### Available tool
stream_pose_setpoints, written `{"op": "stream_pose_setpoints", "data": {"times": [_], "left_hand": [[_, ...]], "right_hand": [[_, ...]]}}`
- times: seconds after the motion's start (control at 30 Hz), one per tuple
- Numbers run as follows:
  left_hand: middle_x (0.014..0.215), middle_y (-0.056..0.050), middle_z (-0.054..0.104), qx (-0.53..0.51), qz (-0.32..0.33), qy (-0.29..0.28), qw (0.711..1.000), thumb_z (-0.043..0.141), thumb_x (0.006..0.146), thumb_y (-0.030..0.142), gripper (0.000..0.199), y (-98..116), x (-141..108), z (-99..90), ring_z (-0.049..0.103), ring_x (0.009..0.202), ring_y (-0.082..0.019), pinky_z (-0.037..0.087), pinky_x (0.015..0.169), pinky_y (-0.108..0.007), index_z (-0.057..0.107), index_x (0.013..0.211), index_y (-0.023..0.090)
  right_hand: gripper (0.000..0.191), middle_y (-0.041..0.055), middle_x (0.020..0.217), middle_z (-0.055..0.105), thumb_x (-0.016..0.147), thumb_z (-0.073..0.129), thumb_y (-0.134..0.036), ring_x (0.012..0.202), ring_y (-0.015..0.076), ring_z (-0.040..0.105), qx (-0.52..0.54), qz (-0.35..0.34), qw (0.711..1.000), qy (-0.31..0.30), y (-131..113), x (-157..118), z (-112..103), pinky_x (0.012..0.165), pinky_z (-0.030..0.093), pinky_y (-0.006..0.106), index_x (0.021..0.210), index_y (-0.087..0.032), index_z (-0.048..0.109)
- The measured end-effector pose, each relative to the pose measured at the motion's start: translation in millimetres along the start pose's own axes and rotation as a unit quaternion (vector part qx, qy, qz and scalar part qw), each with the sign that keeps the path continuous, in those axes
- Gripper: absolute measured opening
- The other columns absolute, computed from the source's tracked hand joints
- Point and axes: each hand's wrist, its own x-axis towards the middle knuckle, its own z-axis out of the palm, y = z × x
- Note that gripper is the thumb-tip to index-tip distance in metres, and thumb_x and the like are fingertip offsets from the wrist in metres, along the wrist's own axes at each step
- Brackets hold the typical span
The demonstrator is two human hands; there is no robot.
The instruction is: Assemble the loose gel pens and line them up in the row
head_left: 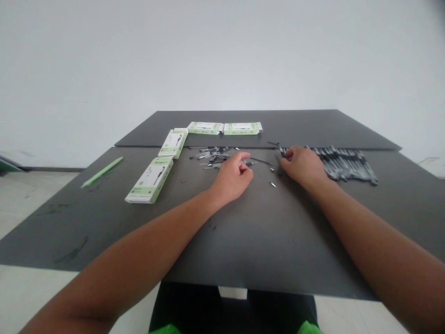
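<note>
My left hand [233, 178] hovers by a loose pile of pen parts and refills [212, 154]. Its index finger and thumb are apart, and no object shows between them. Further right, my right hand [304, 164] is closed, with the end of a dark-gripped pen [281, 150] showing at its fingertips; the rest is hidden by the hand. Just beyond that hand lies a tight row of clear pens with black parts [344, 163]. Between the hands lie small metal pen tips [272, 184] and a thin refill [261, 161].
Green-and-white pen boxes [149, 181] form a bent line on the left, continuing to more boxes [243, 128] at the back. A light green pen [102, 171] lies far left. The dark table [243, 241] has a seam across it, and a white wall stands behind.
</note>
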Motion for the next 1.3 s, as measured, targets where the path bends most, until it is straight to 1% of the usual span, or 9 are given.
{"op": "stream_pose_setpoints", "data": {"times": [0.33,0.5,0.6,0.73,0.9,1.2,1.3], "left_hand": [[0.084,0.001,0.075,0.003,-0.002,-0.001,1.000,0.064,0.091,0.012,0.048,3,-1,-0.4,0.069,0.073,-0.014,0.054,0.074,-0.028,0.065,0.139,0.016],[0.082,0.001,0.074,-0.001,0.003,-0.002,1.000,0.064,0.091,0.011,0.049,0,1,1.1,0.069,0.073,-0.014,0.054,0.074,-0.028,0.065,0.139,0.017],[0.084,0.001,0.075,-0.003,-0.001,-0.002,1.000,0.064,0.091,0.011,0.049,0,0,1.2,0.069,0.074,-0.014,0.054,0.074,-0.028,0.065,0.139,0.017],[0.085,0.000,0.075,0.001,-0.003,-0.003,1.000,0.064,0.092,0.012,0.048,1,0,0.5,0.069,0.075,-0.014,0.054,0.075,-0.029,0.065,0.139,0.017],[0.084,0.001,0.075,0.002,-0.003,0.001,1.000,0.064,0.091,0.012,0.048,2,0,0.0,0.069,0.075,-0.014,0.055,0.076,-0.029,0.065,0.139,0.018],[0.086,0.000,0.076,0.002,-0.005,-0.002,1.000,0.064,0.091,0.014,0.047,3,0,-2.1,0.071,0.076,-0.015,0.055,0.078,-0.030,0.065,0.138,0.017],[0.087,0.000,0.077,0.002,-0.006,0.002,1.000,0.065,0.091,0.014,0.047,3,2,-4.2,0.071,0.076,-0.015,0.056,0.079,-0.030,0.065,0.138,0.017]], "right_hand": [[0.031,0.0197,0.110,0.083,0.095,0.062,-0.035,0.104,0.0362,0.078,-0.047,0.001,0.998,-0.028,1,3,2,0.085,0.057,0.042,0.114,-0.019,0.080],[0.030,0.0224,0.112,0.082,0.096,0.060,-0.035,0.104,0.0390,0.078,-0.053,0.010,0.998,-0.041,0,3,1,0.085,0.058,0.045,0.112,-0.018,0.080],[0.028,0.0212,0.110,0.083,0.097,0.059,-0.035,0.103,0.0391,0.079,-0.052,0.011,0.998,-0.041,-1,3,0,0.084,0.058,0.045,0.109,-0.019,0.079],[0.026,0.0203,0.109,0.083,0.097,0.059,-0.034,0.102,0.0370,0.079,-0.055,0.008,0.997,-0.049,-4,2,-2,0.083,0.058,0.043,0.105,-0.019,0.079],[0.024,0.0193,0.108,0.083,0.095,0.062,-0.034,0.102,0.0354,0.078,-0.058,0.010,0.997,-0.055,-6,1,-4,0.082,0.057,0.040,0.102,-0.020,0.080],[0.022,0.0197,0.103,0.083,0.093,0.064,-0.033,0.097,0.0355,0.079,-0.049,0.002,0.997,-0.056,-8,-1,-6,0.081,0.057,0.041,0.099,-0.020,0.081],[0.024,0.0202,0.103,0.082,0.095,0.063,-0.034,0.096,0.0361,0.078,-0.044,0.000,0.998,-0.045,-9,-2,-8,0.080,0.056,0.041,0.102,-0.020,0.081]]}}
